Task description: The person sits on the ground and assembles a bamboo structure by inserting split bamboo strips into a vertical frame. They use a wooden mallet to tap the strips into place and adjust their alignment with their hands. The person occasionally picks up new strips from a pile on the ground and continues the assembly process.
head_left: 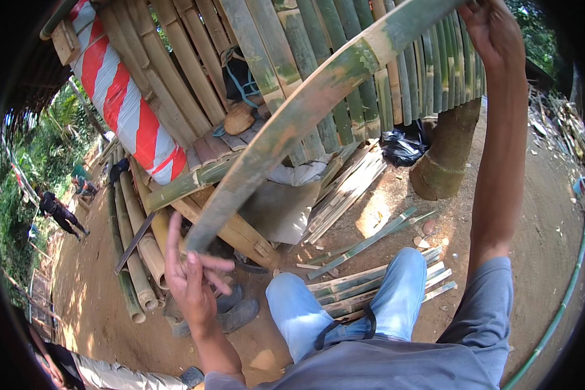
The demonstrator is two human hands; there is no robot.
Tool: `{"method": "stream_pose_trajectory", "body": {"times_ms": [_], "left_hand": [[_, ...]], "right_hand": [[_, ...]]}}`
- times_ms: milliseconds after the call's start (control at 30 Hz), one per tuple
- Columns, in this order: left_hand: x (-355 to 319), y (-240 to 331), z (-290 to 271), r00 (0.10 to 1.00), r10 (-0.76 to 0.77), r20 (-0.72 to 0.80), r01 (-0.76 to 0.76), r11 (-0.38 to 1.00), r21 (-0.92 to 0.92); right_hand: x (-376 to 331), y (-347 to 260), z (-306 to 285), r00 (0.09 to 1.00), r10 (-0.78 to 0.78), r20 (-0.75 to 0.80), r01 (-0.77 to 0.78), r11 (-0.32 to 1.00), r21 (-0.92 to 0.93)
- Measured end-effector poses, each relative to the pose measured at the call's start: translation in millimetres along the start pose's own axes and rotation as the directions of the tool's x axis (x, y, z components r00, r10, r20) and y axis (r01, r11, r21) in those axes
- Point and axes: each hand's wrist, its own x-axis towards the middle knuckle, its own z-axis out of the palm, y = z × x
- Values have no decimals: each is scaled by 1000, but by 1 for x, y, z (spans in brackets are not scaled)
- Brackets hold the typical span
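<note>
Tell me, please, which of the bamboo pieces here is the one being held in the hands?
The long curved bamboo strip running diagonally, right hand gripping its top, left hand at its lower end; the others lie grounded or stacked.

Right hand [494,29] grips a bamboo slat [292,123]; left hand [190,276] open beneath.

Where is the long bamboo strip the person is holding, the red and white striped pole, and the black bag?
Bamboo strip [318,97], head view, on its green middle part.
Red and white striped pole [127,107], head view, on a red band halfway down.
Black bag [402,148], head view, on its crumpled middle.
</note>
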Motion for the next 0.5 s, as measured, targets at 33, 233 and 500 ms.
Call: {"method": "stream_pose_trajectory", "body": {"times_ms": [33,233,500], "left_hand": [[-5,0,-10,993,-108,47,105,993,61],[38,3,82,899,366,241,-390,919,59],[66,-27,136,833,154,531,-118,988,-100]], "right_hand": [[17,-5,20,997,6,72,-1,998,-70],[12,-4,132,895,64,441,84,948,-307],[-14,24,167,748,254,613,-72,949,-306]]}}
